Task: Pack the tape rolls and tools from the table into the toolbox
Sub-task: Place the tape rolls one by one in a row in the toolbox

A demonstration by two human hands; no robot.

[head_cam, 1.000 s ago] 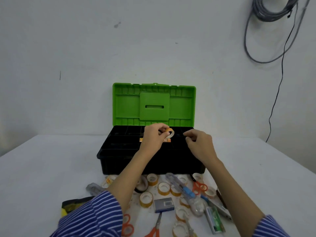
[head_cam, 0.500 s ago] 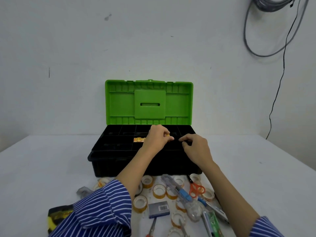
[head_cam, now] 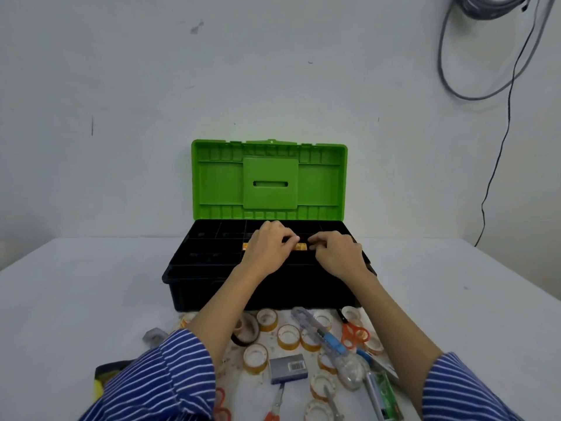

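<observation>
A white table [head_cam: 91, 299] is set against a pale wall [head_cam: 121, 86], on which grey cables [head_cam: 455, 71] are hung at 1 o'clock. At the table's centre a black toolbox [head_cam: 194, 287] is stood with its green lid [head_cam: 218, 183] raised upright. Both hands are held over the divided top tray. The left hand [head_cam: 267, 247] is curled, its fingertips closed on an orange tape roll [head_cam: 300, 247] lying in a middle compartment. The right hand [head_cam: 337, 253] is curled just beside it at 3 o'clock; whether anything is gripped by it cannot be told. Blue striped sleeves [head_cam: 158, 378] are seen at 6 o'clock. Between the toolbox and the sleeves, loose tape rolls [head_cam: 287, 337], orange scissors [head_cam: 353, 332] and a grey box [head_cam: 288, 367] are scattered. A barcode is printed on the grey box, but no writing can be read.
</observation>
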